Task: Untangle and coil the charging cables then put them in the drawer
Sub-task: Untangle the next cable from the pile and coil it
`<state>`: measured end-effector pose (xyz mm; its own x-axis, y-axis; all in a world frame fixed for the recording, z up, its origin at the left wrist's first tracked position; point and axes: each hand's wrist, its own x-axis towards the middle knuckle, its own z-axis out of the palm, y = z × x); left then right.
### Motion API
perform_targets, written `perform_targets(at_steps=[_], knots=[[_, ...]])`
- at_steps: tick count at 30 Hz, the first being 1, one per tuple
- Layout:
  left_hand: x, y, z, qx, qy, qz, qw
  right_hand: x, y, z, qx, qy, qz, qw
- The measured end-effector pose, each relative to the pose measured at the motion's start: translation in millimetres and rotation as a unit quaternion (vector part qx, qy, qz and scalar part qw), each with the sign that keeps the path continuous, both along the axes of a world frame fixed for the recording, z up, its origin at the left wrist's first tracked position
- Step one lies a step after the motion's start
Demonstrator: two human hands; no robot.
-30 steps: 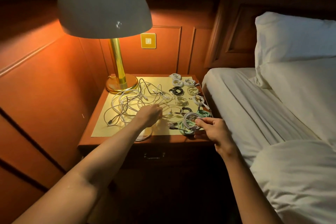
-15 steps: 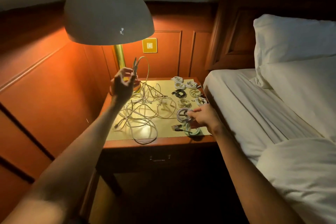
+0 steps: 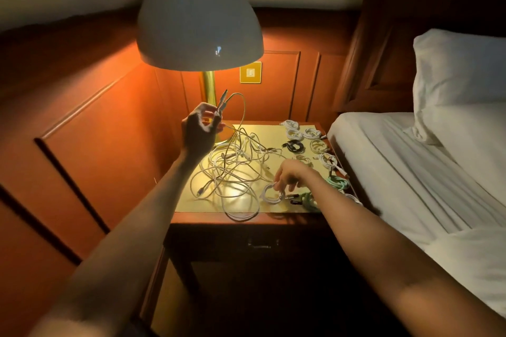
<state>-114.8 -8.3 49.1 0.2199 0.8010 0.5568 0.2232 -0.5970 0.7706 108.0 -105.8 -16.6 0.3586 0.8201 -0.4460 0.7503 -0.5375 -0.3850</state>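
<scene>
A tangle of white charging cables (image 3: 232, 169) lies on the nightstand's yellow mat (image 3: 191, 200). My left hand (image 3: 200, 128) is raised above the mat, pinching two plug ends of a white cable (image 3: 241, 112) that loops down into the tangle. My right hand (image 3: 290, 175) rests its fingertips on a small grey coiled cable (image 3: 269, 194) lying on the mat near the front. Several coiled cables sit along the right side: white ones (image 3: 301, 131), a black one (image 3: 295, 145) and green ones (image 3: 338, 182). The drawer (image 3: 260, 243) below is closed.
A brass lamp with a white dome shade (image 3: 200, 22) stands at the nightstand's back left, just behind my left hand. A bed with white sheets (image 3: 424, 172) and pillow (image 3: 460, 68) is on the right. Wood-panelled wall (image 3: 95, 131) closes the left.
My left hand lifted a cable's ends up from the tangle and holds them high. My right hand set the grey coil down on the mat and shifted left.
</scene>
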Motion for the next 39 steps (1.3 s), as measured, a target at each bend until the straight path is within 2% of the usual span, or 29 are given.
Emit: perform_targets(at_steps=[2, 5, 8, 11, 13, 14, 16, 18, 21, 24, 27, 30, 32, 33, 35, 37, 39], knots=[[-4, 10, -4, 0.006, -0.007, 0.014, 1.0, 14, 3, -2, 0.009, 0.005, -0.042, 0.999], [-4, 14, -5, 0.02, -0.02, 0.03, 0.999, 35, 6, -13, 0.016, -0.039, -0.095, 0.995], [-4, 10, -8, 0.006, -0.025, 0.008, 1.0, 38, 3, -22, 0.029, -0.106, -0.107, 0.988], [-1, 10, -13, -0.01, -0.024, -0.031, 0.999, 32, 5, -20, 0.024, -0.119, -0.102, 0.987], [0, 9, -12, -0.02, -0.014, -0.06, 0.998, 24, 6, -8, 0.068, -0.154, -0.101, 0.98], [0, 8, -9, -0.023, -0.007, -0.074, 0.997, 19, 5, 3, 0.132, -0.149, -0.11, 0.974], [1, 7, -1, -0.014, 0.016, -0.098, 0.995, 4, 2, 32, 0.287, -0.061, -0.106, 0.95], [5, 4, 11, 0.002, 0.051, -0.127, 0.991, -15, 0, 67, 0.373, 0.035, -0.038, 0.926], [14, 1, 32, 0.018, 0.087, -0.168, 0.982, -36, 13, 95, 0.364, 0.106, 0.042, 0.924], [20, 1, 48, 0.045, 0.084, -0.14, 0.986, -34, 29, 102, 0.354, 0.118, 0.069, 0.925], [22, -1, 53, 0.066, 0.067, -0.111, 0.989, -25, 34, 108, 0.343, 0.181, 0.077, 0.919], [26, -2, 50, 0.064, 0.032, -0.119, 0.99, -22, 31, 115, 0.338, 0.16, 0.082, 0.924], [30, -2, 46, 0.055, -0.009, -0.119, 0.991, -19, 30, 118, 0.384, 0.127, 0.066, 0.912], [31, 0, 41, 0.055, 0.001, -0.113, 0.992, -15, 30, 120, 0.418, 0.124, 0.045, 0.899], [38, 3, 26, 0.03, 0.095, -0.112, 0.989, -7, 29, 129, 0.471, 0.119, 0.026, 0.874], [51, 2, 4, -0.05, 0.206, -0.124, 0.969, -2, 27, 144, 0.498, 0.108, 0.038, 0.86], [71, -1, -17, -0.107, 0.272, -0.117, 0.949, 0, 24, 161, 0.522, 0.141, 0.037, 0.84]])
